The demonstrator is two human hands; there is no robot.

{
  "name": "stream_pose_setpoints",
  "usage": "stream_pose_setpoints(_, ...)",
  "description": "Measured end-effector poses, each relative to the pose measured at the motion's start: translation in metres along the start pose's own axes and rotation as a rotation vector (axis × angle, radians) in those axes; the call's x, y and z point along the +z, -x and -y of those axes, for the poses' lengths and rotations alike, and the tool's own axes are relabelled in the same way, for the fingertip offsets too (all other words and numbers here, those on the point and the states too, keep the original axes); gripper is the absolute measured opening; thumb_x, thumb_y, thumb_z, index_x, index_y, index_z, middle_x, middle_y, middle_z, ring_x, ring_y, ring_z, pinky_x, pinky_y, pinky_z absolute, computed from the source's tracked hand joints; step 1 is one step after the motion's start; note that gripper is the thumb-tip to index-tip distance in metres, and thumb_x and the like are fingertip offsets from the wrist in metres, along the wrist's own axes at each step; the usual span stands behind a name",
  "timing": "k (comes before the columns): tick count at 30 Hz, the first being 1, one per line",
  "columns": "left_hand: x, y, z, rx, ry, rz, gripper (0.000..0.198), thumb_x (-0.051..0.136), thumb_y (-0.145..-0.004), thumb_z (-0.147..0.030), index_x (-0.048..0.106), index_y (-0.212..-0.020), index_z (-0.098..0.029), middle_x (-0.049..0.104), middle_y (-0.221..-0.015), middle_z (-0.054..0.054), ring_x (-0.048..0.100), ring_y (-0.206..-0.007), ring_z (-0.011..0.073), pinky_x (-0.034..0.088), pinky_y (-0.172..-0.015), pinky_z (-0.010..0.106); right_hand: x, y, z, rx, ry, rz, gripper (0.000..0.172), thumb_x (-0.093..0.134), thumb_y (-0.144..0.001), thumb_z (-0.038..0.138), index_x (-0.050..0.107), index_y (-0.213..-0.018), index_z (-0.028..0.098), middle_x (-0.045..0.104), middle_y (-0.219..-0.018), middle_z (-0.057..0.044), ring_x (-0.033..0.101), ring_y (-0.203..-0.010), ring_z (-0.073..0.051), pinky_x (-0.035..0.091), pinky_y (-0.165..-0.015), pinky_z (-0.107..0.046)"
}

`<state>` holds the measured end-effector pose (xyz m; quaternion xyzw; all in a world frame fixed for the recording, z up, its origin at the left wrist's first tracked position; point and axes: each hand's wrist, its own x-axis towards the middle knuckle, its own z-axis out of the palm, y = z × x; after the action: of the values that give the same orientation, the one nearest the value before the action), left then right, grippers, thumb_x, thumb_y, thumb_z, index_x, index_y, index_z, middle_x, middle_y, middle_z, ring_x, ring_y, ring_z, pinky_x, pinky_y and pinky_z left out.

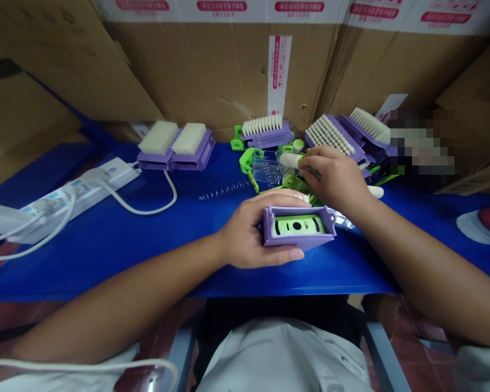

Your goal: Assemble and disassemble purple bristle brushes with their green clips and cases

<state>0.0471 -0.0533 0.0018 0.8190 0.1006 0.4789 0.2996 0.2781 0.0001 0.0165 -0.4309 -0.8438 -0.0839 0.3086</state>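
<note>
My left hand [249, 231] is wrapped round a purple brush head [298, 241], its open side tilted toward me. Inside it sits a green plate [299, 225] with a dark round hole and slots. White bristles show at its far side. My right hand [335, 177] reaches over the loose parts, thumb and fingers pinched together beside a white cylindrical piece [289, 160]. What lies between those fingertips is mostly hidden. Around them are green plastic parts [251, 159], a clear plastic piece [266, 171] and a thin coil spring [224, 190] lying on the blue table.
Two purple brush heads with white bristles [190, 139] stand at the back left. More brush heads [330, 135] lean against cardboard boxes [212, 71]. A power strip [93, 188] with white cables lies left. At the right edge is a red-and-white object [484, 224].
</note>
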Motion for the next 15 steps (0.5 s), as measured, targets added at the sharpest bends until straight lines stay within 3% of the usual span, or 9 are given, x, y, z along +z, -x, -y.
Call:
stream_pose_setpoints(4,0.002,0.002,0.001,0.001,-0.004,0.005,0.062,0.091,-0.072,-0.039,0.067,-0.127,-0.022,0.075,-0.124,0.014,0.070,-0.121,0.0312,0.056,-0.109,0.049,-0.001,0.001,0.000,-0.076,0.003,0.021,0.022,0.055,-0.095,0.021,0.077,-0.096,0.019,0.077,-0.104,-0.013,0.067,-0.098,-0.031,0.053,-0.091,-0.049)
stream_pose_setpoints(6,0.004,0.004,0.003,-0.018,0.035,-0.004,0.077,0.093,-0.069,-0.039,0.060,-0.137,-0.024,0.072,-0.127,0.013,0.070,-0.121,0.0307,0.056,-0.108,0.048,-0.003,0.003,0.001,-0.079,-0.013,0.005,0.021,0.056,-0.094,0.022,0.076,-0.097,0.020,0.076,-0.102,-0.013,0.066,-0.097,-0.031,0.052,-0.091,-0.050)
stream_pose_setpoints(9,0.005,0.007,0.007,-0.105,0.132,0.017,0.110,0.097,-0.063,-0.036,0.038,-0.156,-0.030,0.067,-0.133,0.012,0.070,-0.120,0.0301,0.058,-0.107,0.047,-0.011,0.006,0.005,-0.068,-0.061,-0.082,0.016,0.060,-0.093,0.023,0.076,-0.096,0.021,0.077,-0.099,-0.011,0.067,-0.096,-0.031,0.052,-0.090,-0.049)
stream_pose_setpoints(11,0.003,0.008,0.012,-0.159,0.180,0.070,0.124,0.100,-0.059,-0.035,0.030,-0.160,-0.032,0.065,-0.136,0.012,0.069,-0.123,0.0321,0.057,-0.108,0.049,-0.017,0.008,0.009,-0.056,-0.114,-0.158,0.014,0.063,-0.093,0.022,0.076,-0.095,0.023,0.078,-0.092,-0.009,0.069,-0.091,-0.029,0.053,-0.087,-0.048)
stream_pose_setpoints(15,-0.009,0.007,0.024,-0.221,0.278,0.224,0.134,0.104,-0.048,-0.037,0.032,-0.161,-0.031,0.065,-0.143,0.015,0.068,-0.128,0.0365,0.056,-0.111,0.051,-0.032,0.014,0.021,-0.025,-0.287,-0.297,0.013,0.065,-0.094,0.023,0.078,-0.093,0.027,0.077,-0.082,-0.004,0.069,-0.078,-0.026,0.052,-0.079,-0.045)
